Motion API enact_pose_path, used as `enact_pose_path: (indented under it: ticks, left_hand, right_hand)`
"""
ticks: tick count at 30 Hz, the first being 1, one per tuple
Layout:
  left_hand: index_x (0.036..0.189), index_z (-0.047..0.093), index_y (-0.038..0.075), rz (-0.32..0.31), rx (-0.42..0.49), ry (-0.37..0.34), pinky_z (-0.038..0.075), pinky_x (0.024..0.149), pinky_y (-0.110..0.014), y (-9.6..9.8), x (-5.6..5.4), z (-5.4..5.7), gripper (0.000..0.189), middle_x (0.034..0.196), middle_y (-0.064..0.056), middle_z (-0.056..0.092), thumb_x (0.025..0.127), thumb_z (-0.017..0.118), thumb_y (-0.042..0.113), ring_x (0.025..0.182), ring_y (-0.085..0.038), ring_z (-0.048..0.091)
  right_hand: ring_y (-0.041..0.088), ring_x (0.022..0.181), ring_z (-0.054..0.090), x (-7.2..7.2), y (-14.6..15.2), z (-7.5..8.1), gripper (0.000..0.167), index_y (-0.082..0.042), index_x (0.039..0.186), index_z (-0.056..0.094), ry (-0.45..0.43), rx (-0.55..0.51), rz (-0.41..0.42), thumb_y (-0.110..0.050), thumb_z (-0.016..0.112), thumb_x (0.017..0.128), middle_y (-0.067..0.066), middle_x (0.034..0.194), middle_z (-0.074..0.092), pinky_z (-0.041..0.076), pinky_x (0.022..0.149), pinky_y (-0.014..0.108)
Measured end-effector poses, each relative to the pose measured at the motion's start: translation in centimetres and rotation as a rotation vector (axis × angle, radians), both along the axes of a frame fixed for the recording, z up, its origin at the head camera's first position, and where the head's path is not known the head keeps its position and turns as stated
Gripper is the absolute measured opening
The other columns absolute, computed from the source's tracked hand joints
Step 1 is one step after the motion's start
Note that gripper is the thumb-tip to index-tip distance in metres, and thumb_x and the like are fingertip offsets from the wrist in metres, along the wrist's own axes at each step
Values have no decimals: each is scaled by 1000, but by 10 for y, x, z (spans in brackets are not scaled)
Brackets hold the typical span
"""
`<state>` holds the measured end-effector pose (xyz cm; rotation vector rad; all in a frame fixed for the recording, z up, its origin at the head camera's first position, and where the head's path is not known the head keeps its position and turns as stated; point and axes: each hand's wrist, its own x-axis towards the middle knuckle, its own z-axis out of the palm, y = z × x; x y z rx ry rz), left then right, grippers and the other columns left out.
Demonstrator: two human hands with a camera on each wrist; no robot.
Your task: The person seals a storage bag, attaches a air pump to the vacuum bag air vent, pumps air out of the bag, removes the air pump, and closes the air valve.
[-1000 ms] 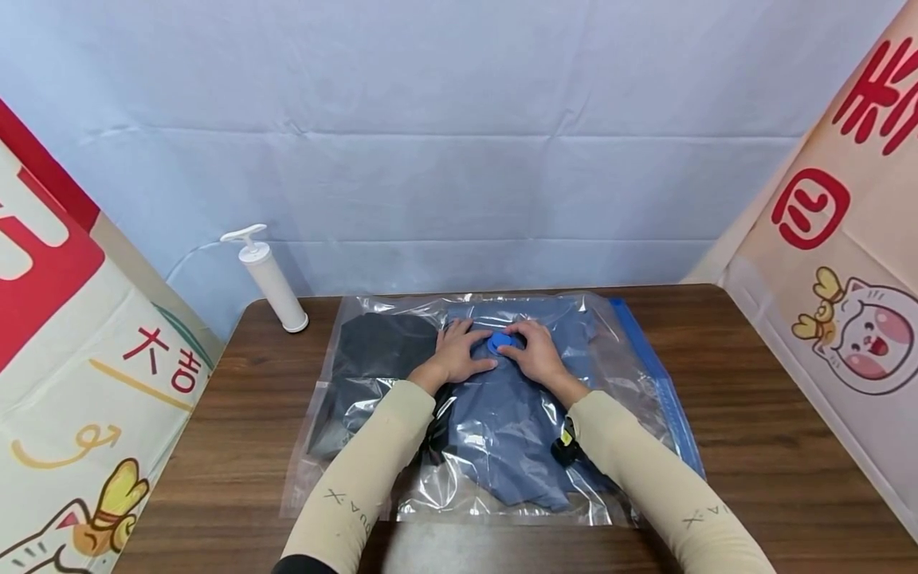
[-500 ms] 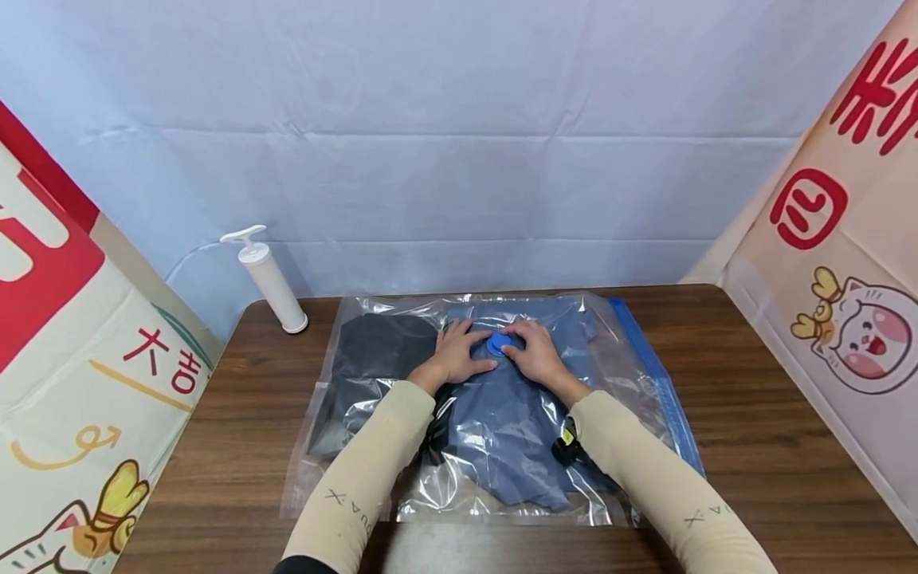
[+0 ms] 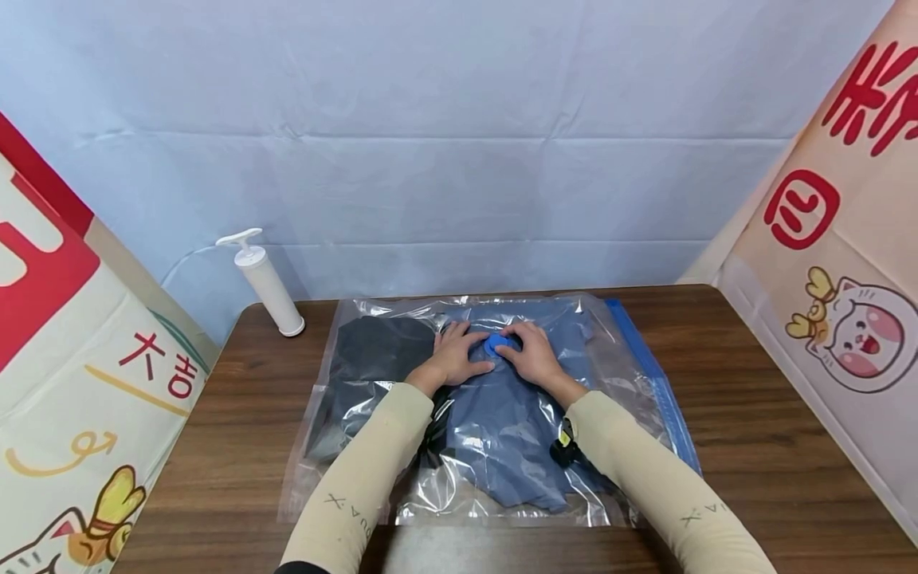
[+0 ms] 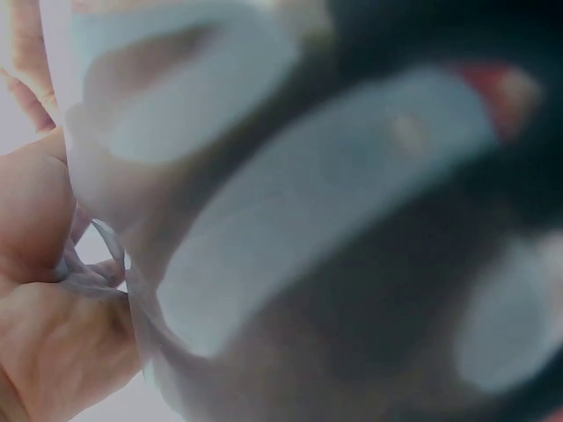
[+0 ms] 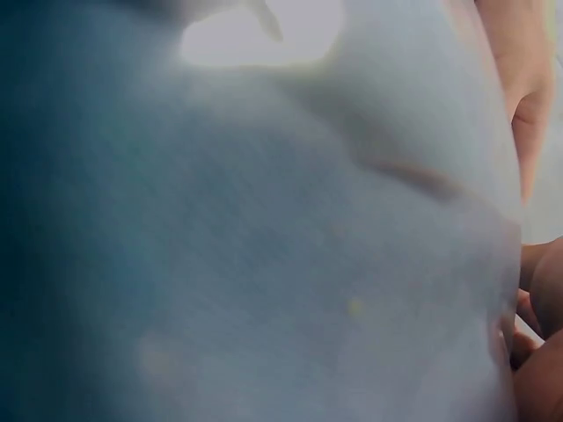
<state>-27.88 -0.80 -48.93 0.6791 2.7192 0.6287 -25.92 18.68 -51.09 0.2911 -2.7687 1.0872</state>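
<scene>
A clear vacuum storage bag (image 3: 638, 383) lies flat on the table, with dark clothing (image 3: 383, 347) at its left and blue clothing (image 3: 509, 446) in its middle. On its upper face, near the far side, sits a round blue valve cap (image 3: 495, 344). My right hand (image 3: 534, 357) pinches the cap between thumb and fingers. Just left of it, my left hand (image 3: 450, 357) rests on the plastic with fingers spread. Close, blurred plastic fills most of both wrist views; part of the left hand (image 4: 53, 352) shows at the left wrist view's edge.
A white hand pump (image 3: 268, 291) with a T-handle and a thin hose stands at the table's far left corner. The bag's blue zip edge (image 3: 656, 375) runs along its right side. A pale cloth backdrop (image 3: 459, 191) hangs behind the brown table (image 3: 746, 446).
The head view has shifted very slightly. Both hands stay at the valve cap with little visible movement.
</scene>
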Motion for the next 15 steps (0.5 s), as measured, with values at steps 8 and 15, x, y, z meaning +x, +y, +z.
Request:
enact_pose_path:
  ticks: [8, 15]
  left_hand:
    - [155, 45, 22, 3, 2, -4, 10, 121, -62, 0, 1, 0, 65, 166, -16, 23, 98, 65, 46, 155, -39, 11]
    - [155, 45, 22, 1, -5, -7, 10, 121, -62, 0, 1, 0, 65, 167, -16, 22, 99, 65, 47, 155, -39, 11]
  right_hand:
    - [44, 125, 50, 1, 1, 3, 27, 0, 122, 70, 2, -6, 36, -7, 68, 96, 22, 127, 63, 32, 110, 59]
    - [45, 131, 44, 1, -1, 3, 33, 2, 127, 63, -76, -29, -15, -17, 67, 100, 24, 132, 59, 33, 111, 57]
